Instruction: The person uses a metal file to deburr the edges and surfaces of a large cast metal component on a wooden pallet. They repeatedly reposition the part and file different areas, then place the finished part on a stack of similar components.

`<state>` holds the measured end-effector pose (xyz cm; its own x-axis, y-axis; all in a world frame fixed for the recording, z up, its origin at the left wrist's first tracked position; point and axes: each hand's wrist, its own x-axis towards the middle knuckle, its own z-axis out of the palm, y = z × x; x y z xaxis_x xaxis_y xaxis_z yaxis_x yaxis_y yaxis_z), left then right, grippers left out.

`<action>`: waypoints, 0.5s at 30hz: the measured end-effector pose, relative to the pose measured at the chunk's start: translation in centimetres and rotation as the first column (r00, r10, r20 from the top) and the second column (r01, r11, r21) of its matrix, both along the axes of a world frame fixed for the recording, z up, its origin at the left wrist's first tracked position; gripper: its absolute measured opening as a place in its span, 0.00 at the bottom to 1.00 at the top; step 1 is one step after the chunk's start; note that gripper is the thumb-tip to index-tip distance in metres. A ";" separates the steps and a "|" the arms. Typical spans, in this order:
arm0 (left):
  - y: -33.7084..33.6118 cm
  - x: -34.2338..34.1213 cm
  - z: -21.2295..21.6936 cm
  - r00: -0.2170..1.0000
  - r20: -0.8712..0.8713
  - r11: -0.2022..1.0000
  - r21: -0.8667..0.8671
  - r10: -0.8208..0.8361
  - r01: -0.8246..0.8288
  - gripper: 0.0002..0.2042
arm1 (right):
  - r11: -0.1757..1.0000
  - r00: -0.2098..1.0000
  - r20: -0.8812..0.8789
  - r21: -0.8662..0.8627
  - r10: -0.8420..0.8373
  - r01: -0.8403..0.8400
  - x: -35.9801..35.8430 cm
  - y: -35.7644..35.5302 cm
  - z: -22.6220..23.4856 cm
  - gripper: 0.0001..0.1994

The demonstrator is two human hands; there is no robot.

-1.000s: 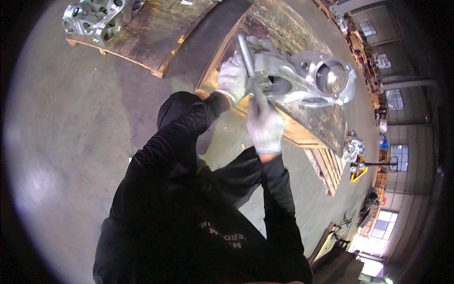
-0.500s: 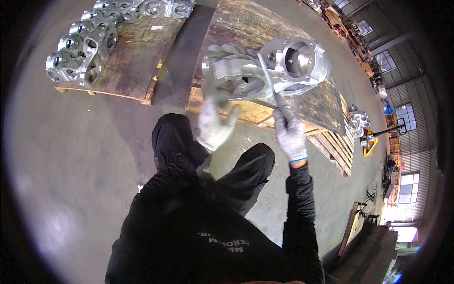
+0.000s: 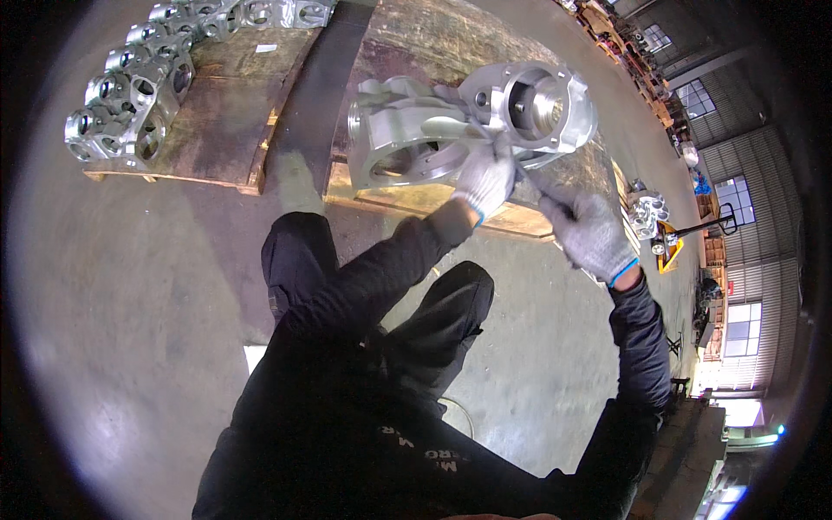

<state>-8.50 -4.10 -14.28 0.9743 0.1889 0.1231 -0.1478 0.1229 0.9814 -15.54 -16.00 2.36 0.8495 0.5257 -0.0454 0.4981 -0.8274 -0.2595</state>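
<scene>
A large silver metal casting with round openings lies on a wooden pallet. My right hand, in a pale work glove, is closed round the handle end of a long slim file. Farther along the same file, my gloved left hand grips or presses it against the casting's near side. Part of the file is hidden under the left fingers, and its far end lies across the casting between the ribbed section and the big ring-shaped bore.
The pallet under the casting has a dark board top. On the left, another pallet carries several similar castings. More silver parts and a yellow pallet jack stand at the right. My knees are near the pallet's edge.
My left hand has moved up and right from open air onto the file. My right hand has shifted right and down, tilting the file. The view has swung slightly right.
</scene>
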 end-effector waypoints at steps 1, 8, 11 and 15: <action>-0.1 0.3 0.2 0.999 0.030 0.999 0.050 -0.017 0.015 0.38 | 0.990 0.998 -0.008 -0.126 -0.061 0.059 0.1 0.3 0.7 0.22; 0.6 0.1 0.5 0.990 0.131 0.949 0.303 0.044 -0.082 0.31 | 0.956 0.915 -0.277 -0.092 -0.295 0.280 -0.7 1.8 3.1 0.20; 0.3 0.2 0.9 0.994 0.101 0.995 0.090 0.041 -0.050 0.30 | 0.958 0.963 -0.136 -0.200 -0.234 0.204 -0.7 2.1 3.1 0.21; 0.3 0.2 0.7 0.999 -0.039 0.999 0.029 -0.020 0.022 0.29 | 0.935 0.880 -0.325 -0.194 -0.347 0.297 -0.5 2.0 3.7 0.24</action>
<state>-8.31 -3.75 -13.56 0.9821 0.1652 0.0900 -0.1070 0.0965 0.9896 -16.00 -13.96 6.03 0.8865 0.1935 -0.4204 0.0963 -0.9656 -0.2413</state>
